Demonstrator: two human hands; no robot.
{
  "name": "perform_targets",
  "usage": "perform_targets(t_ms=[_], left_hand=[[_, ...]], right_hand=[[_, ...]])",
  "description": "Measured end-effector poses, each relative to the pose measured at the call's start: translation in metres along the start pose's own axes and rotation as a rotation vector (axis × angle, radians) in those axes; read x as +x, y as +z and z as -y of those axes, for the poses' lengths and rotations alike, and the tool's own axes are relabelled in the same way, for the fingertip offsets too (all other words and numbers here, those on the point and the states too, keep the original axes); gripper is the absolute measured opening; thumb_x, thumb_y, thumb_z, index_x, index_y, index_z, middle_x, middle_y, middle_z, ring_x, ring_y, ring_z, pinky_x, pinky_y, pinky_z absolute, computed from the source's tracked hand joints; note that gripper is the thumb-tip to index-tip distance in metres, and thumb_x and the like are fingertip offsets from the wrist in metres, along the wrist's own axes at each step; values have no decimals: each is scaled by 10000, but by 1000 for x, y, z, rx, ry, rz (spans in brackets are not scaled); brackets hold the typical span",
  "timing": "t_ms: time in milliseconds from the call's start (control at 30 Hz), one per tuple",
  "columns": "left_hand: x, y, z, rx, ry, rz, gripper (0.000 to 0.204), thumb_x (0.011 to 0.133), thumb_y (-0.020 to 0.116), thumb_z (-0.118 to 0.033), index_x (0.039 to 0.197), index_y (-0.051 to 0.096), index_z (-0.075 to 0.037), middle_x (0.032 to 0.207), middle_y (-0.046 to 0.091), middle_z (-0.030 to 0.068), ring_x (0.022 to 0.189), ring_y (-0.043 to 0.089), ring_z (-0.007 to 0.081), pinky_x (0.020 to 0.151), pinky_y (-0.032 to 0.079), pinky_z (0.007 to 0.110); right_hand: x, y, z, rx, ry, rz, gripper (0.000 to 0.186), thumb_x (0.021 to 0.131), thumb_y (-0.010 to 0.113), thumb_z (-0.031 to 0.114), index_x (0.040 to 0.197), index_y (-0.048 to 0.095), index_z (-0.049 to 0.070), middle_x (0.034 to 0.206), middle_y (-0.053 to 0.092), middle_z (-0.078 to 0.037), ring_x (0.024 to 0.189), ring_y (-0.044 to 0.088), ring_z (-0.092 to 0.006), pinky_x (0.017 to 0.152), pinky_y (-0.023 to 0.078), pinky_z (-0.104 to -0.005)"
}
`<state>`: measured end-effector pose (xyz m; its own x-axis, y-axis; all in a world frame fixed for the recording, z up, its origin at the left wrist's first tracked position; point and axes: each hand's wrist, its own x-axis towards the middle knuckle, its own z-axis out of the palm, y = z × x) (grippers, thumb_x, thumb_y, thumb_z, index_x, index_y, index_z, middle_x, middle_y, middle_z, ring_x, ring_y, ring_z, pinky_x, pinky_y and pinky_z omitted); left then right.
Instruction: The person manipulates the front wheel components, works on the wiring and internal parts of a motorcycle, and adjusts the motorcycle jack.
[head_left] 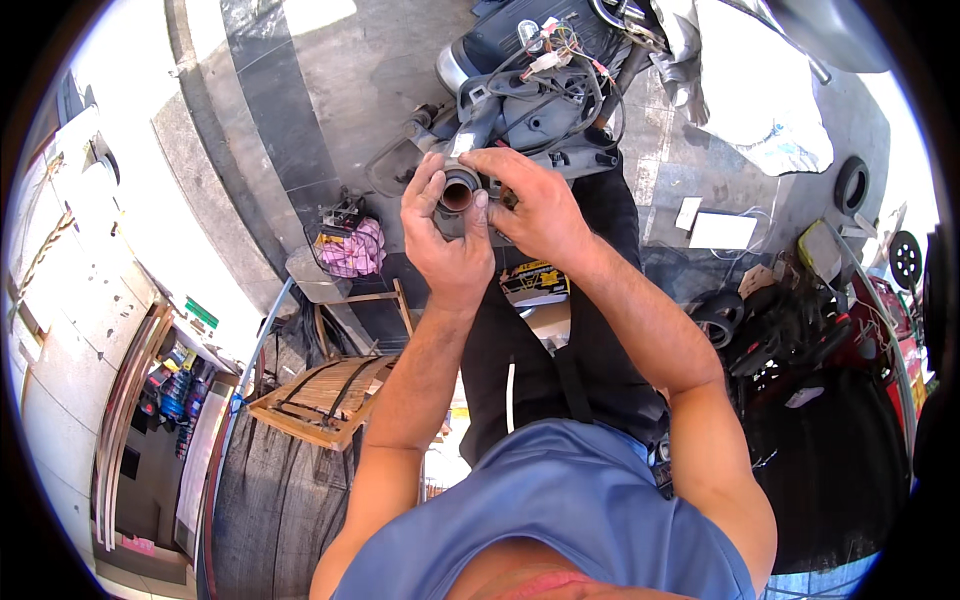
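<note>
In front of me is the open end of a hollow metal tube (457,195), with a dark ring-shaped collar round its rim and a brownish inside. My left hand (446,245) curves round its left and near side, thumb and fingers against the collar. From the right, my right hand (538,205) grips the collar, its index finger reaching over the far side. Part of the right fingers and whatever lies under them are hidden. Just beyond the hands is a grey vehicle body part (540,118) with a tangle of wires and white connectors (548,62) on top.
A basket (350,247) with a pink cloth stands to the left, near a wooden-framed seat (325,395). A yellow and black box (535,283) sits between my legs. To the right are a white panel (722,231), tyres (852,185) and a white sheet (760,90).
</note>
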<state>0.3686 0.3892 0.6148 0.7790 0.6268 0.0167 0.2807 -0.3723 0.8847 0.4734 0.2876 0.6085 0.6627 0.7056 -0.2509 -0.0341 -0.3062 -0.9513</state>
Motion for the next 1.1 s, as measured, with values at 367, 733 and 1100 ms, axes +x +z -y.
perform_targets(t_ms=[367,733,1100], left_hand=[[-55,-75,17,189,-273,-10,718,865,815,-190,1435,447,46,1442,497,232,1358,482,366,1151,368,455],[-335,-328,83,523,-840,-53,522,849,791,-129,1300,559,-4,1361,506,225,1252,536,384,1088,439,461],[-356,-453,29,-53,-829,-238,477,933,728,-94,1357,535,6,1402,503,182,1278,574,325,1102,463,429]], right_hand=[[6,-10,64,-563,-62,87,367,820,798,233,1076,626,35,939,683,-106,742,718,-312,611,578,-413],[13,28,86,-981,65,59,368,880,733,339,985,601,13,941,717,-227,890,707,-423,785,555,-527],[39,4,53,-1117,179,148,452,842,773,264,1219,611,74,1161,719,-178,1092,692,-360,944,527,-449]])
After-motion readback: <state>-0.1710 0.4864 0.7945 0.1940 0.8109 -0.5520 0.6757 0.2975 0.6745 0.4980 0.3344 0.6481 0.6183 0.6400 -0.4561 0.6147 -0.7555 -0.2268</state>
